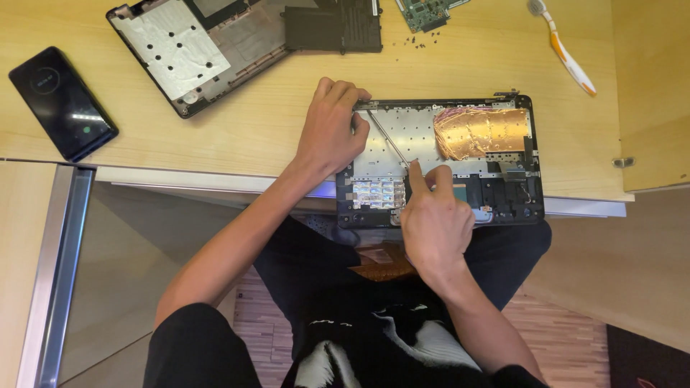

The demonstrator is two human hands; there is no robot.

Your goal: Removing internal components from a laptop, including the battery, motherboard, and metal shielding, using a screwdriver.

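An opened laptop base [514,205] lies at the desk's near edge, its silver metal plate and copper foil patch [481,131] facing up. My left hand [329,133] rests curled on the base's far left corner and grips that edge. My right hand [435,215] is closed around a thin metal screwdriver [388,139], whose shaft slants up and left across the plate toward the left hand. The tool's handle is hidden inside my fist.
A detached laptop bottom cover [180,50] with a black battery [334,27] lies at the back left. A green circuit board [424,11] and small loose screws [415,42] sit behind. A black phone [61,100] is far left, a toothbrush [568,57] back right.
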